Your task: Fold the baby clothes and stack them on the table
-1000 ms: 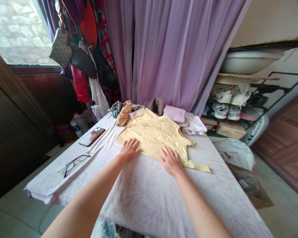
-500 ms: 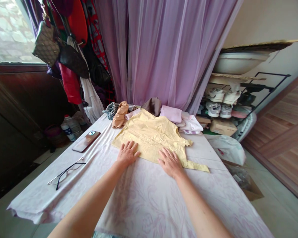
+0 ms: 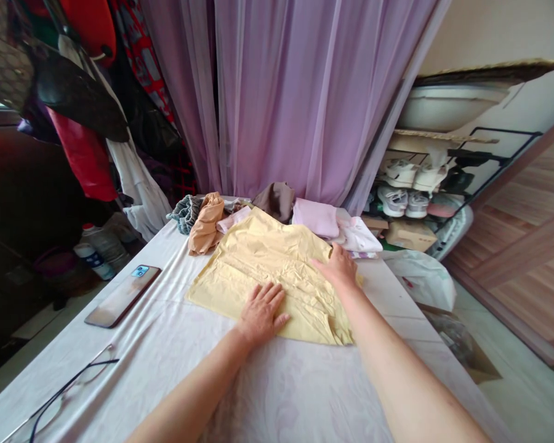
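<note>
A wrinkled pale-yellow sleeveless garment lies spread on the cloth-covered table. My left hand rests flat on its near edge, fingers spread. At the garment's right side, my right hand is bent over the edge, its fingers curled on the fabric and partly hidden from view. Beneath the right forearm, the lower right corner is folded inward in creases. Behind the garment are a tan bundled cloth, a dark grey-brown cloth and a folded lilac cloth.
A phone and a pair of glasses lie on the table's left side. A folded white printed cloth sits at the back right. Purple curtains hang behind. Shoes stand on a rack at right; bags hang at left.
My right hand has moved up and right to the garment's side edge. The tie that stuck out at lower right is now folded in. My left hand has shifted right along the near edge.
</note>
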Action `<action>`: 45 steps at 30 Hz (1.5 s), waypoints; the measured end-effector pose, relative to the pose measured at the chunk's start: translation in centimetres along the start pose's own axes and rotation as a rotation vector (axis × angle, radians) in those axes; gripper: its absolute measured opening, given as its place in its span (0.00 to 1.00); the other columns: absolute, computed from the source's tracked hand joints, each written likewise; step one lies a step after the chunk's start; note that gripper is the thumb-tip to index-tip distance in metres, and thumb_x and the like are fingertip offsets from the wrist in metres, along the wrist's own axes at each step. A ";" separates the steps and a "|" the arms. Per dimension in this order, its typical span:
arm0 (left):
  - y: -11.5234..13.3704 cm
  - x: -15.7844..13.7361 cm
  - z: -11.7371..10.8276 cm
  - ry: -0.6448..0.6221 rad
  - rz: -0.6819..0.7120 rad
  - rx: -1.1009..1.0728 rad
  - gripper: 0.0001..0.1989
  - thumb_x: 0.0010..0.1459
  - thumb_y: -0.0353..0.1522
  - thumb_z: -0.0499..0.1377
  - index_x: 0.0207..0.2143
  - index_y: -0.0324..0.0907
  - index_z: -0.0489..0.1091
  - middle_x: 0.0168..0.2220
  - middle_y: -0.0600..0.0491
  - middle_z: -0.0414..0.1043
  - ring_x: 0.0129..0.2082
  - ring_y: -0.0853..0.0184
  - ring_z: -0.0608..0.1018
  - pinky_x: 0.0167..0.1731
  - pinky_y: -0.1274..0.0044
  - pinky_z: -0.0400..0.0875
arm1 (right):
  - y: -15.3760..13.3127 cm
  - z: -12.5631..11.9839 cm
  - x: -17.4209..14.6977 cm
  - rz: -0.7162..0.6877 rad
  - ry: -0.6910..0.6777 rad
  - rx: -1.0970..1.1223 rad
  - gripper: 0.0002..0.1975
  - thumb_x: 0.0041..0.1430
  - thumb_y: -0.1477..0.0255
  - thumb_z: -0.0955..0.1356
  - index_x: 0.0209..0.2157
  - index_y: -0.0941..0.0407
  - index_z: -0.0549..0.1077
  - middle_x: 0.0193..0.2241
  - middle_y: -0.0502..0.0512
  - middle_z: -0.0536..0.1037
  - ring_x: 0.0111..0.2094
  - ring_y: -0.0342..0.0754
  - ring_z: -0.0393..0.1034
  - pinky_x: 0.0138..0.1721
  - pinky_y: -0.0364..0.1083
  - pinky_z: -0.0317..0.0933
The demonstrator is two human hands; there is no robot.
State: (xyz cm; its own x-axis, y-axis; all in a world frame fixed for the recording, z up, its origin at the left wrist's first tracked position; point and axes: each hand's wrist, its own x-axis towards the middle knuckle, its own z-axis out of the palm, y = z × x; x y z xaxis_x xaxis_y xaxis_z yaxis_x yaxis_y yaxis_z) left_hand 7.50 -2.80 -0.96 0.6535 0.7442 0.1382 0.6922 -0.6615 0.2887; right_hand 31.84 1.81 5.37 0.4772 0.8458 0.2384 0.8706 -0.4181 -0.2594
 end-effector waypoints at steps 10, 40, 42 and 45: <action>-0.1 -0.2 1.0 0.026 0.014 0.009 0.32 0.64 0.52 0.47 0.65 0.47 0.58 0.68 0.51 0.55 0.68 0.56 0.56 0.66 0.57 0.48 | -2.3 3.4 0.6 -0.062 -0.220 -0.194 0.22 0.60 0.54 0.65 0.43 0.57 0.75 0.39 0.68 0.80 0.45 0.59 0.74 0.47 0.54 0.57; 0.4 0.3 0.6 0.000 -0.094 0.040 0.40 0.60 0.55 0.49 0.65 0.39 0.58 0.68 0.42 0.53 0.68 0.49 0.54 0.66 0.53 0.46 | -2.9 5.4 -4.3 -0.566 -0.411 -0.079 0.26 0.69 0.64 0.54 0.66 0.50 0.59 0.69 0.54 0.54 0.69 0.49 0.44 0.67 0.57 0.40; 0.4 0.3 0.5 -0.022 -0.100 0.034 0.40 0.59 0.55 0.50 0.65 0.38 0.58 0.68 0.42 0.53 0.68 0.49 0.54 0.66 0.53 0.46 | -3.4 5.0 -3.8 -0.514 -0.422 -0.113 0.27 0.69 0.63 0.54 0.67 0.52 0.57 0.69 0.55 0.52 0.69 0.50 0.44 0.67 0.57 0.39; 0.2 0.3 0.3 -0.032 -0.108 0.022 0.38 0.61 0.54 0.49 0.65 0.39 0.58 0.68 0.43 0.54 0.68 0.50 0.54 0.65 0.54 0.47 | -3.7 4.3 -4.5 -0.484 -0.445 -0.084 0.27 0.69 0.63 0.53 0.66 0.54 0.58 0.69 0.56 0.53 0.69 0.51 0.45 0.67 0.59 0.39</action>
State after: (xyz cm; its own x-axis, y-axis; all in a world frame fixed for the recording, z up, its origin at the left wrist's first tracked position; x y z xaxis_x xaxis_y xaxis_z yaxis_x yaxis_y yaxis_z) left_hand 7.93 -2.70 -1.12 0.5841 0.8080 0.0771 0.7654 -0.5799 0.2791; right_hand 25.93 0.97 1.25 -0.0498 0.9933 -0.1045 0.9892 0.0346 -0.1421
